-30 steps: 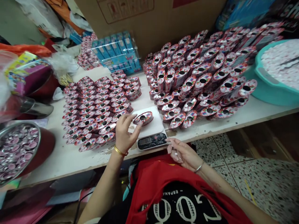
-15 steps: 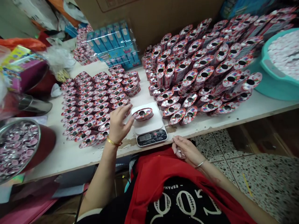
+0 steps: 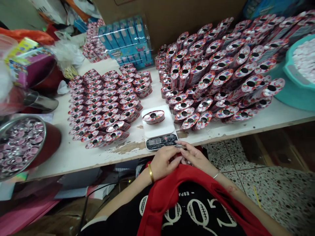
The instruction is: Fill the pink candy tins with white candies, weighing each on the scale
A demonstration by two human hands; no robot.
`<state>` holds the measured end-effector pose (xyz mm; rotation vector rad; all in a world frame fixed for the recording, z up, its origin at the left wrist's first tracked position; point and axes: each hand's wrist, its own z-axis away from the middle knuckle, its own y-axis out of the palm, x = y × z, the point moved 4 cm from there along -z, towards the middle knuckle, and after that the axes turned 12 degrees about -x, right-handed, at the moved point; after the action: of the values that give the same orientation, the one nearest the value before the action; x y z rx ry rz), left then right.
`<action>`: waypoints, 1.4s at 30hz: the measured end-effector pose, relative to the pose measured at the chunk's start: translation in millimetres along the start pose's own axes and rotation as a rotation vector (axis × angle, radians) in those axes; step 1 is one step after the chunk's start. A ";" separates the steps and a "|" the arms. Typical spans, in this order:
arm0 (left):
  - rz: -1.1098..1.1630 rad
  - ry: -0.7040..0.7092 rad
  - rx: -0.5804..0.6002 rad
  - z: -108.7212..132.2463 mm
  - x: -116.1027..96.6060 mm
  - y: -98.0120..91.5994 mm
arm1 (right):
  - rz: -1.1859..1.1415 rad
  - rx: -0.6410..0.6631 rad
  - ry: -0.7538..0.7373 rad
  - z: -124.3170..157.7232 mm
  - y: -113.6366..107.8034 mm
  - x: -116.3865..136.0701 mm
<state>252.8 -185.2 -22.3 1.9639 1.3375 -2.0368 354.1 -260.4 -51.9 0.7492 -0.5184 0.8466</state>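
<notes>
A white kitchen scale [image 3: 157, 131] with a black display panel stands near the table's front edge. One small red oval container [image 3: 153, 117] with a dark round hole in its top rests on the scale. In front of the scale, my left hand [image 3: 165, 161] meets my right hand [image 3: 194, 156] at the fingertips. My left fingers are bent and pressed together, and what they pinch is hidden. Curled palm-up, my right hand holds a few small white candies, mostly covered by the left fingers. Neither hand touches the container.
Rows of similar containers [image 3: 108, 108] stand left of the scale. A larger cluster [image 3: 216, 75] stands at right, some topped with white candies. A teal basin [image 3: 292, 70] of white pieces is far right. A metal bowl [image 3: 52, 137] of pink-and-silver caps sits left. Blue boxes [image 3: 125, 42] stand behind.
My left hand has left the container on the scale and come down and right to my right hand. The container stays on the scale. The view has shifted slightly.
</notes>
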 end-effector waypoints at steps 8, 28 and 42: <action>0.110 -0.037 0.024 1.8 -1.4 0.4 | -0.036 0.062 0.033 1.4 1.1 -9.4; -0.934 0.144 -0.199 -166.8 86.8 -144.5 | 0.039 -0.053 0.009 -19.9 -3.8 -11.9; -0.788 0.157 -0.343 -237.7 31.2 -83.0 | 0.006 -0.047 0.001 -28.7 -5.7 -3.1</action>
<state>393.9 17.9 34.0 1.6055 2.6015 -1.6744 360.3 -242.5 -74.3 0.7047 -0.5380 0.8376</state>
